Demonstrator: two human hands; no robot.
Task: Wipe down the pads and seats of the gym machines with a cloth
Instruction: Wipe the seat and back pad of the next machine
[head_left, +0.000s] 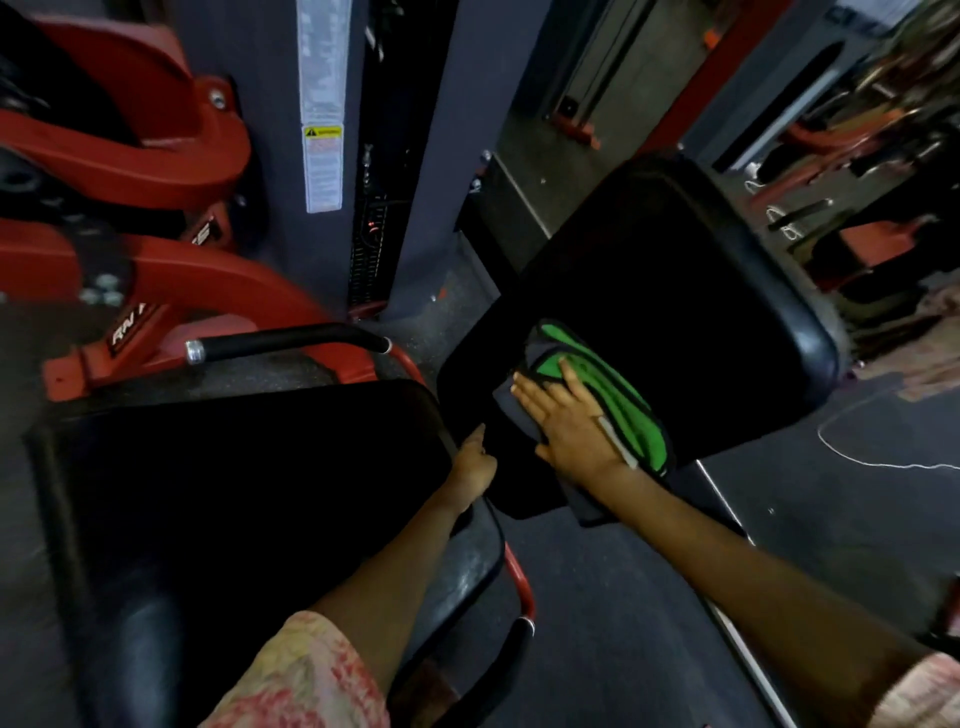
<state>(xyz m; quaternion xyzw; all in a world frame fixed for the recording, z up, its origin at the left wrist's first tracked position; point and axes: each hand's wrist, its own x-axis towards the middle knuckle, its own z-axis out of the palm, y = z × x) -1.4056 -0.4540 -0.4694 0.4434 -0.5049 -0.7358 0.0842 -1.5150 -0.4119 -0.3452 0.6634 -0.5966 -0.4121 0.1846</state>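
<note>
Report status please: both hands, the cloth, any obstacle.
Right hand flat on cloth, pressing it on back pad. Left hand at seat pad edge, grip unclear. No obstacle seen.

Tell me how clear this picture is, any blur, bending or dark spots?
Head view: dim overall; the black pad and seat lose detail in shadow; the edges blur and straight posts bend from the wide lens; the right hand on the green cloth is clearest.
</note>
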